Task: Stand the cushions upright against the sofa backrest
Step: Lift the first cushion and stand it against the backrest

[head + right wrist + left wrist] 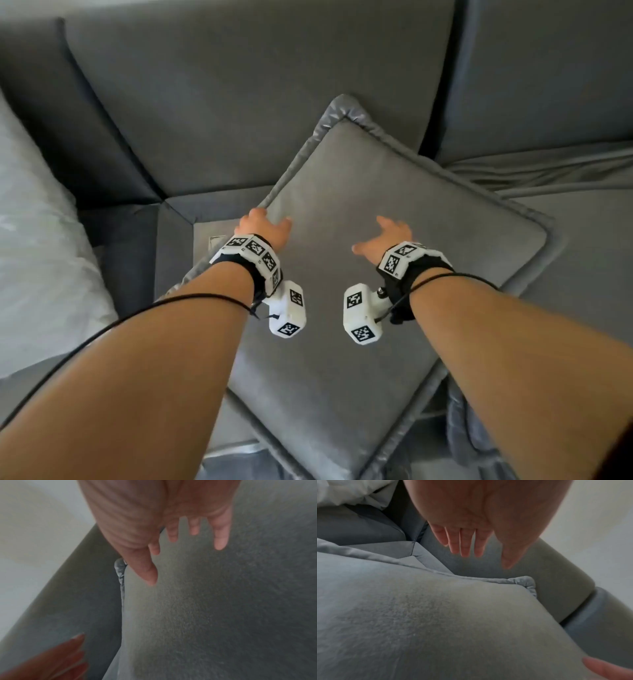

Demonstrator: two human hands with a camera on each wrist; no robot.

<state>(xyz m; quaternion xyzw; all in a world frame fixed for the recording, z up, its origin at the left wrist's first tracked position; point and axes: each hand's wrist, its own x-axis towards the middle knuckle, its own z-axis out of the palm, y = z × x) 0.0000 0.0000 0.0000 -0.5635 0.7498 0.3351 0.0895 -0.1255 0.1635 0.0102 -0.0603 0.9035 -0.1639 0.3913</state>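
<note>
Here the cushion [359, 260] lies tilted on the sofa seat [582, 240], its far corner touching the backrest [239, 113]. Left hand [265, 228] and right hand [387, 236] hover spread, holding nothing, probably to grip its sides.

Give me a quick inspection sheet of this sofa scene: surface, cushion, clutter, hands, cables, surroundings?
Surface: grey sofa seat, wrinkled cover at right.
Job's things: grey cushion lying tilted, top corner against the sofa backrest, not yet upright.
Clutter: pale pillow at left.
Hands: left hand open at the cushion's left edge; right hand open above its face; contact cannot be told.
Cables: thin black cable across the left forearm, another at the right wrist.
Surroundings: pale wall behind the sofa.
</note>
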